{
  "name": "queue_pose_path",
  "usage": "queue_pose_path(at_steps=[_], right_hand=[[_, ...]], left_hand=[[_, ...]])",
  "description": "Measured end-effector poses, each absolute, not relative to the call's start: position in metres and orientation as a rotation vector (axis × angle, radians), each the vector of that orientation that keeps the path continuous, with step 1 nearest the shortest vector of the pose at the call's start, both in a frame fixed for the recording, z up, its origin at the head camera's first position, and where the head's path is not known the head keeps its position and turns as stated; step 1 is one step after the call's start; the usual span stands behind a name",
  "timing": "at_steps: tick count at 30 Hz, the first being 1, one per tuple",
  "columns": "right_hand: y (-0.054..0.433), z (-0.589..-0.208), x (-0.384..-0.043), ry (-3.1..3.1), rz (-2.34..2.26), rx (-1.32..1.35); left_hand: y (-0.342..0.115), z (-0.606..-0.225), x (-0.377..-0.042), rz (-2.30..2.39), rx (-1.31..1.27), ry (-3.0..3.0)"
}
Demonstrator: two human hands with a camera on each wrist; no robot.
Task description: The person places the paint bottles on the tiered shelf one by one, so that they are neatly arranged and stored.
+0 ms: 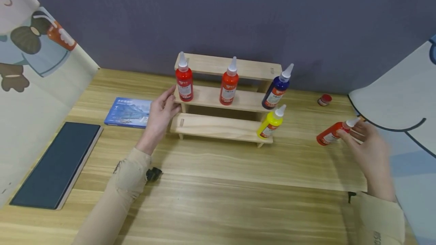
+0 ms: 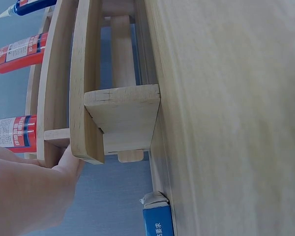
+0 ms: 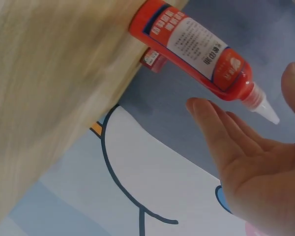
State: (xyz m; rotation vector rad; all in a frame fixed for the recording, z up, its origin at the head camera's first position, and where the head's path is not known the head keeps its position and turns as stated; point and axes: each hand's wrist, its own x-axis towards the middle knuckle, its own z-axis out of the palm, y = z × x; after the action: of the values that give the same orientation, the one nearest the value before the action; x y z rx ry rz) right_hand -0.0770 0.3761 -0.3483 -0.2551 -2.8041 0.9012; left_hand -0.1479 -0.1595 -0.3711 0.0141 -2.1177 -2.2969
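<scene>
My left hand [image 1: 160, 114] grips the left end of a tiered wooden shelf [image 1: 211, 98] at its middle tier, beside a red squeeze bottle [image 1: 184, 84]. Also on that tier stand an orange-red bottle [image 1: 229, 88] and a dark blue bottle [image 1: 275, 93]. A yellow bottle [image 1: 270, 124] occupies the right end of the lowest tier. Over to the right, another red bottle [image 3: 196, 49] stands on the table. Around its white nozzle, my right hand [image 3: 255, 162] has its thumb and fingers spread apart, with a gap to the bottle showing in the right wrist view.
Behind the right-hand bottle sits a small red-lidded jar [image 1: 325, 100]. A blue box [image 1: 128, 112] lies left of the shelf, and a dark flat panel [image 1: 58, 163] is at the table's left. A grey wall [image 1: 218, 14] rises behind the shelf.
</scene>
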Motion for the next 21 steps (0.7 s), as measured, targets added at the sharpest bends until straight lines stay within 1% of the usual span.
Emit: queue_pose_path(at_steps=[12,21], right_hand=[[0.3746,-0.3545,-0.0796,-2.836,0.825,-0.191],[0.3746,-0.3534,-0.0796,-2.861,0.806,-0.199]], left_hand=[[-0.1591,-0.3712,-0.1473,-2.292,0.016,-2.116],[-0.1593,-0.3708,-0.1475,-2.288,0.017,-2.122]])
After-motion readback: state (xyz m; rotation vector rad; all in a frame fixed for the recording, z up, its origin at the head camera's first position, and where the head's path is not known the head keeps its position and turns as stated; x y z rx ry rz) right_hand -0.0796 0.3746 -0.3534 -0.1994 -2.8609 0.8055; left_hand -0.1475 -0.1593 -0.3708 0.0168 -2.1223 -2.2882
